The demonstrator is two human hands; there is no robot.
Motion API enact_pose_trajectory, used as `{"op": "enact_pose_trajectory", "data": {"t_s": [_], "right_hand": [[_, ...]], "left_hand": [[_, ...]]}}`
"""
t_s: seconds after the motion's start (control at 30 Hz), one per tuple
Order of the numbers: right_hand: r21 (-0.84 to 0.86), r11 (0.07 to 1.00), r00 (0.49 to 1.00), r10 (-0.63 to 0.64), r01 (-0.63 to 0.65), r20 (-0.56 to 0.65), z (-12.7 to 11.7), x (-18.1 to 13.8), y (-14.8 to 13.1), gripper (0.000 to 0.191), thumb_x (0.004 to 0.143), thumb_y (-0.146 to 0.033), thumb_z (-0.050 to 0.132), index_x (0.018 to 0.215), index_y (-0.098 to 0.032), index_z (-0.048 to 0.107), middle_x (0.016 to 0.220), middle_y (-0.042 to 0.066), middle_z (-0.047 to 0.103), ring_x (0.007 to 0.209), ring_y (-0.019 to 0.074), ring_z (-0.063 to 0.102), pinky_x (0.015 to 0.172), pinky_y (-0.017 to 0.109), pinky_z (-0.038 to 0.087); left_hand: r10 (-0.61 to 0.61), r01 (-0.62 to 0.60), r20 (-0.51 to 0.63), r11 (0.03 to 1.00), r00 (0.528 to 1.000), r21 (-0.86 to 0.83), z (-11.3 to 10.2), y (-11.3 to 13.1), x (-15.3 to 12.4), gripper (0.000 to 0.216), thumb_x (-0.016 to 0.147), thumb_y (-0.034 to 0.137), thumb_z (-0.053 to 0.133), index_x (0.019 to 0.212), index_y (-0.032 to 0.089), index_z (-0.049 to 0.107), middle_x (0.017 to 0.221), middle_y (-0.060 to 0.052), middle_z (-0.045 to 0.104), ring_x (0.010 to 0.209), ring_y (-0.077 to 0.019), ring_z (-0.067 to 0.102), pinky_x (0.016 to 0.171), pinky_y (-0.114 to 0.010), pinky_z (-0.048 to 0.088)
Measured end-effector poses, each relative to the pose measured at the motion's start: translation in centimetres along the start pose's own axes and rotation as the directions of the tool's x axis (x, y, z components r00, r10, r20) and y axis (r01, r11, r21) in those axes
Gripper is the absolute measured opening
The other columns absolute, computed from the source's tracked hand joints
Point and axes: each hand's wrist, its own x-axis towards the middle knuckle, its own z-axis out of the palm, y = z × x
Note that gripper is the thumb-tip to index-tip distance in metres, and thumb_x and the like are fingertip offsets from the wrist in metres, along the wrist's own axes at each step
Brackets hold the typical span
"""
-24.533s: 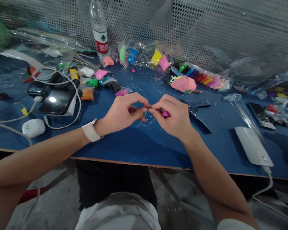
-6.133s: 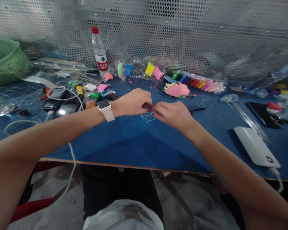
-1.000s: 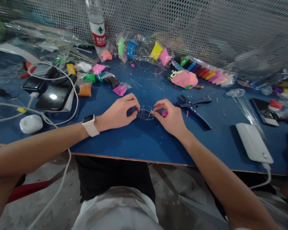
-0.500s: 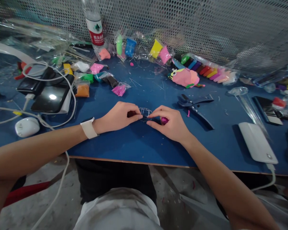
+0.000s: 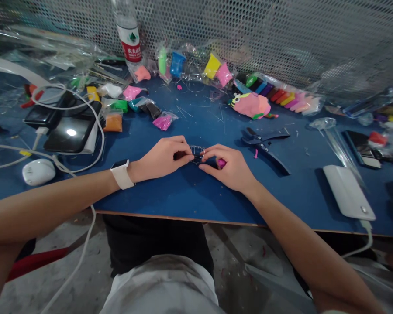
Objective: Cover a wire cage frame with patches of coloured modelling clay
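A small frame of thin wire (image 5: 197, 152) sits between my two hands over the blue tabletop (image 5: 190, 196). My left hand (image 5: 162, 157), with a white watch on its wrist, pinches the wire frame's left side. My right hand (image 5: 229, 168) pinches the right side, and a small pink lump of clay (image 5: 221, 163) shows tucked under its fingers.
Black pliers (image 5: 265, 144) lie right of my hands. A pink clay figure (image 5: 250, 105), bagged clay pieces (image 5: 163, 123), a clay strip pack (image 5: 281, 98) and a water bottle (image 5: 127, 32) stand farther back. Phones with cables (image 5: 68, 133) lie left, a white power bank (image 5: 347, 192) right.
My hands have drawn closer together around the wire frame and slid slightly nearer to me. The view has shifted a little.
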Motion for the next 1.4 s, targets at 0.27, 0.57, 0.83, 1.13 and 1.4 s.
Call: {"op": "enact_pose_trajectory", "data": {"t_s": [0.27,0.57,0.83,1.13,1.4], "right_hand": [[0.025,1.000,1.000,0.010,-0.009,-0.027,0.2,0.1,0.1,0.013,0.100,-0.037,0.087,0.098,-0.024,0.083,0.115,0.007,0.088,0.092,0.0228,0.078,0.080,0.037,0.058],[-0.020,0.999,0.998,0.050,-0.051,-0.044,0.4,0.3,-0.1,0.021,0.105,-0.044,0.079,0.103,-0.025,0.086,0.108,0.006,0.088,0.079,0.0198,0.074,0.074,0.036,0.056],[0.002,0.999,0.997,0.038,-0.038,-0.072,0.7,0.3,-0.1,0.020,0.106,-0.041,0.077,0.098,-0.025,0.087,0.107,0.006,0.088,0.076,0.0189,0.073,0.072,0.035,0.056],[0.077,0.992,0.958,0.115,-0.098,-0.261,0.2,0.2,-0.4,0.049,0.106,-0.064,0.075,0.079,-0.025,0.064,0.069,-0.002,0.059,0.059,0.0141,0.046,0.060,0.034,0.040],[0.216,0.969,0.930,0.184,-0.117,-0.319,-0.5,0.1,-1.6,0.039,0.118,-0.065,0.052,0.102,-0.030,0.054,0.065,-0.007,0.044,0.052,0.0152,0.041,0.053,0.033,0.033]], "left_hand": [[0.021,-0.021,-0.007,0.999,1.000,0.031,0.2,0.0,0.0,0.029,0.112,0.029,0.068,0.086,0.018,0.077,0.096,-0.006,0.075,0.071,-0.0143,0.066,0.070,-0.032,0.050],[0.045,-0.046,0.024,0.998,0.999,0.049,0.3,-0.2,0.0,0.032,0.113,0.032,0.065,0.087,0.019,0.080,0.098,-0.008,0.077,0.075,-0.0171,0.069,0.071,-0.034,0.053],[0.053,-0.053,-0.013,0.998,0.998,0.040,-0.1,-0.1,0.0,0.030,0.111,0.032,0.066,0.090,0.018,0.082,0.099,-0.009,0.080,0.074,-0.0168,0.070,0.071,-0.033,0.053],[0.007,-0.007,-0.139,1.000,0.990,0.003,-1.1,0.6,0.2,0.048,0.111,0.036,0.066,0.066,0.019,0.071,0.070,-0.004,0.075,0.059,-0.0122,0.063,0.063,-0.029,0.049],[0.072,-0.058,-0.263,0.996,0.962,0.062,-1.4,-0.2,0.2,0.048,0.113,0.039,0.061,0.069,0.021,0.072,0.069,-0.003,0.073,0.061,-0.0134,0.063,0.065,-0.031,0.051]]}}
